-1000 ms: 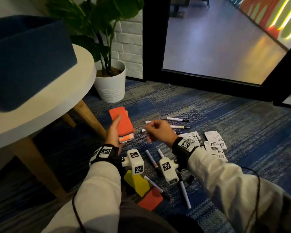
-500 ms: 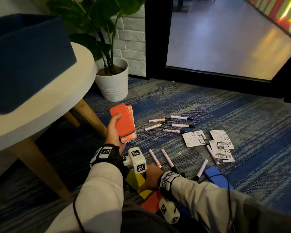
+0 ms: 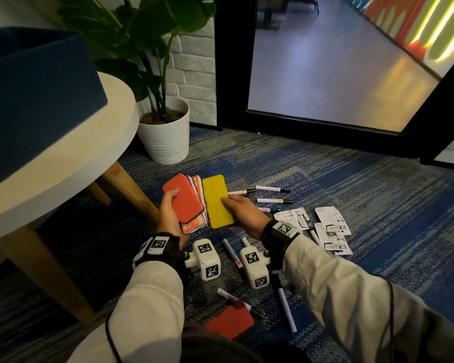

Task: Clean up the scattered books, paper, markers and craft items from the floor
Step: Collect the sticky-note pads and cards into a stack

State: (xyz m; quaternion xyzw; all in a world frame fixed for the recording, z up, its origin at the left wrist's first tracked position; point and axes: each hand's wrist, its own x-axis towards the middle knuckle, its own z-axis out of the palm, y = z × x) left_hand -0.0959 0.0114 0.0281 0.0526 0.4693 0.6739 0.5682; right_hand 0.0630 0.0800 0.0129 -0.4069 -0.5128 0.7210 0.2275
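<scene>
Left grip [image 3: 172, 218]: clenched around a stack of flat pads and cards [image 3: 185, 201], orange pad on top, thumb laid across the orange face. The stack is held off the floor, near the leg of the round worktop [image 3: 71, 163]. Right grip [image 3: 243, 214]: grasping a yellow pad [image 3: 216, 201] at its lower right edge, fingers curled behind. The yellow pad stands just beside the stack, long edges parallel; I cannot tell whether they touch. On the carpet floor [image 3: 378, 195]: white markers [image 3: 273, 189] in a loose group beyond the right grip, more markers between and below the two wrists. Printed paper slips [image 3: 332, 227] overlap to the right of the right wrist. An orange piece [image 3: 230, 322] lies close to me, a marker across its upper corner. Blue box [image 3: 37, 100] on the worktop; potted plant [image 3: 165, 142] behind it.
</scene>
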